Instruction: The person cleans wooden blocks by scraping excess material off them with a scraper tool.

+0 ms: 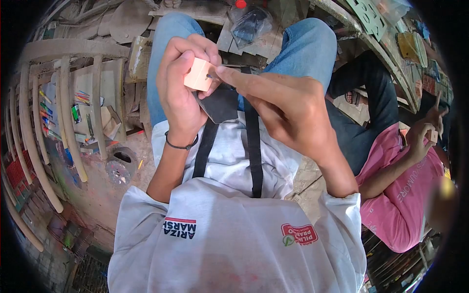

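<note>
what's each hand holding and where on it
Left hand grips a small pale wooden block by its edges. Right hand pinches a thin dark tool against the block's face.

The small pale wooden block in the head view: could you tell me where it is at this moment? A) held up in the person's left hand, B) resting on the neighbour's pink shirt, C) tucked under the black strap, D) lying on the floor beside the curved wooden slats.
A: the left hand grips the small wooden block above the lap, while the right hand brings its fingertips to the block's edge.

Both hands raised together above the lap: left hand (183,83) curled shut around something, right hand (273,105) pinching with fingertips (221,70) alongside.
</note>
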A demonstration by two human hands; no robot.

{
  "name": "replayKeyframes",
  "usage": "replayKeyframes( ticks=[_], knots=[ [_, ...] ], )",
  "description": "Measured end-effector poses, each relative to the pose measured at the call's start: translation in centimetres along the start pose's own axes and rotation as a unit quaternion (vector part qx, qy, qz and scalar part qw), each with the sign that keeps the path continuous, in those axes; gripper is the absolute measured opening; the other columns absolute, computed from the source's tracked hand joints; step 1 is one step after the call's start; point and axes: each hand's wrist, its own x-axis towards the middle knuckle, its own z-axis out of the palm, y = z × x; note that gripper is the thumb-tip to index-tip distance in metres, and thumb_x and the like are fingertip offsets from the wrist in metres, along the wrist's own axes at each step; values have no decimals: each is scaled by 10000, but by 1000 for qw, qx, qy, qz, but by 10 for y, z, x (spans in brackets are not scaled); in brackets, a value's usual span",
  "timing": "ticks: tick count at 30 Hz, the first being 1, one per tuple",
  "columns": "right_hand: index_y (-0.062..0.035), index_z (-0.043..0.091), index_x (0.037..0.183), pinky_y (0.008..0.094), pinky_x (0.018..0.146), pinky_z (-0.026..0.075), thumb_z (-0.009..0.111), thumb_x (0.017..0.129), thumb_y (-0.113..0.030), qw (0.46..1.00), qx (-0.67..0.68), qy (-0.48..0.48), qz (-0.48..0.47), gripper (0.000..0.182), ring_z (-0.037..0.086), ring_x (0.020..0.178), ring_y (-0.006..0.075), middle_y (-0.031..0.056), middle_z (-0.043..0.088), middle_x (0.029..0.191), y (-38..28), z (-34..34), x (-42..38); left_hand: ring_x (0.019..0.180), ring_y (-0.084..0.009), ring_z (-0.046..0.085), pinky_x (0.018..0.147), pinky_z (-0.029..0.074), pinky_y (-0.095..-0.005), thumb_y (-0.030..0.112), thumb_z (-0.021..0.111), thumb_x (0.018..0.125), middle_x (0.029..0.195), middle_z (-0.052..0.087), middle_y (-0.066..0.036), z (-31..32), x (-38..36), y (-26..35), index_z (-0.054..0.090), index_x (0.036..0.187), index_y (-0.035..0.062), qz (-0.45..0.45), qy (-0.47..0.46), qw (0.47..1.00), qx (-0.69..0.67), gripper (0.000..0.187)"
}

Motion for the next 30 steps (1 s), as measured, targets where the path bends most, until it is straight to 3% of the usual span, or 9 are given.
replayKeyframes(
  ticks=[1, 3, 9, 13, 15, 18, 25, 28, 30],
  knots=[
    [-44, 616, 1105, 346, 490, 449, 605, 655, 61, 1000, 0, 0, 0, 463, 581, 563, 287, 110, 596, 670, 0, 4, -1, 488, -67, 366, 404, 291, -192, 179, 387, 884, 798, 521, -113, 0, -1, -1, 440, 799, 25, 14, 7, 1000, 15, 183],
    [-3, 669, 1037, 247, 554, 486, 575, 775, 69, 994, 56, 86, 23, 288, 575, 546, 166, 143, 690, 882, -1, 14, -3, 499, -68, 373, 409, 294, -193, 175, 389, 880, 789, 522, -112, 0, -2, -2, 442, 794, 24, 23, 19, 999, 36, 182],
    [-2, 660, 1074, 203, 487, 402, 552, 828, 17, 961, 174, 97, 193, 270, 505, 507, 60, 97, 645, 683, -6, 20, -16, 545, -94, 406, 448, 311, -214, 148, 395, 869, 769, 518, -111, 6, 2, -12, 453, 779, 12, 88, 31, 989, 111, 173],
    [21, 653, 1043, 256, 649, 508, 545, 830, 27, 944, 211, 109, 230, 239, 668, 711, 171, 151, 689, 871, -9, 23, -20, 554, -106, 413, 471, 316, -231, 118, 388, 864, 766, 514, -112, 3, 2, -17, 456, 773, 1, 122, 13, 984, 133, 163],
    [7, 652, 1070, 230, 533, 441, 544, 857, 4, 891, 302, 100, 325, 239, 542, 562, 77, 78, 631, 689, -12, 23, -22, 556, -104, 414, 471, 316, -229, 111, 384, 864, 769, 516, -111, 1, 3, -19, 457, 771, 0, 125, 8, 983, 137, 162],
    [-12, 651, 1097, 210, 464, 346, 546, 876, -26, 852, 362, 111, 360, 245, 407, 510, 39, 2, 509, 585, -9, 24, -23, 566, -103, 418, 481, 320, -228, 94, 378, 863, 775, 520, -109, 2, 3, -22, 461, 770, -1, 138, -5, 978, 157, 156],
    [-17, 648, 1101, 200, 428, 287, 542, 887, -50, 793, 452, 101, 396, 241, 394, 492, 33, -20, 480, 562, 3, 20, -26, 603, -108, 423, 542, 347, -244, 51, 377, 840, 778, 530, -109, 0, 5, -24, 466, 771, 0, 149, -39, 963, 220, 124],
    [-16, 642, 1108, 204, 398, 243, 547, 890, -62, 735, 517, 97, 429, 243, 368, 473, 35, -11, 462, 551, 3, 19, -28, 594, -116, 434, 534, 351, -245, 49, 377, 837, 770, 534, -113, 0, 4, -25, 471, 768, -2, 165, -40, 956, 240, 127],
    [-10, 623, 1131, 194, 383, 203, 562, 888, -80, 650, 612, 81, 444, 260, 337, 455, 32, -15, 434, 554, 4, 15, -30, 587, -120, 440, 528, 354, -248, 48, 377, 835, 766, 536, -116, 0, 4, -24, 474, 767, -3, 178, -46, 951, 248, 129]
  ],
)
